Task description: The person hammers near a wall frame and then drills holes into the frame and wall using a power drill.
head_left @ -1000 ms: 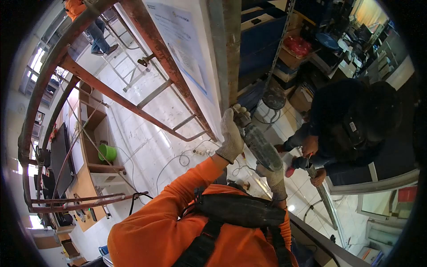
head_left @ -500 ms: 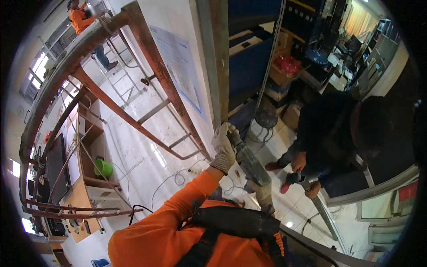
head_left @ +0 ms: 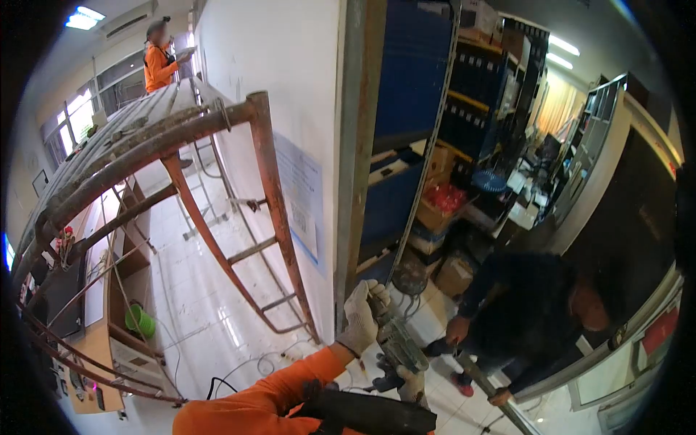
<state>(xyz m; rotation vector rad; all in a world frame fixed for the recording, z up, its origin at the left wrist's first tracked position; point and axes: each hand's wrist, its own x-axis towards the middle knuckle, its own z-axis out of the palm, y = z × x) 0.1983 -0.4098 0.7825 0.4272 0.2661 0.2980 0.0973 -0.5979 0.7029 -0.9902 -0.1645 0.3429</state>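
My left hand [head_left: 360, 317], in a pale knitted glove, is closed around the front end of a grey-green power drill [head_left: 401, 346]. That front end is close to the foot of a metal door frame post [head_left: 354, 181] at the wall's end. My fingers hide the tip, so I cannot see whether it touches the post. Lower down, my gloved right hand [head_left: 413, 386] is closed on the rear part of the drill. The drill slants down to the right, toward my body.
Rusty scaffolding [head_left: 272, 174] stands left of the white wall [head_left: 290, 65]. A co-worker in dark clothes [head_left: 518, 312] bends at the right, holding a long metal bar [head_left: 493, 391]. Another person in orange [head_left: 158, 65] is at the back left. Cables [head_left: 264, 359] lie on the floor.
My view has tilted upward, so the drill and my hands sit lower in the picture. Both hands keep their hold. The co-worker at right bends lower, and the metal bar has shifted.
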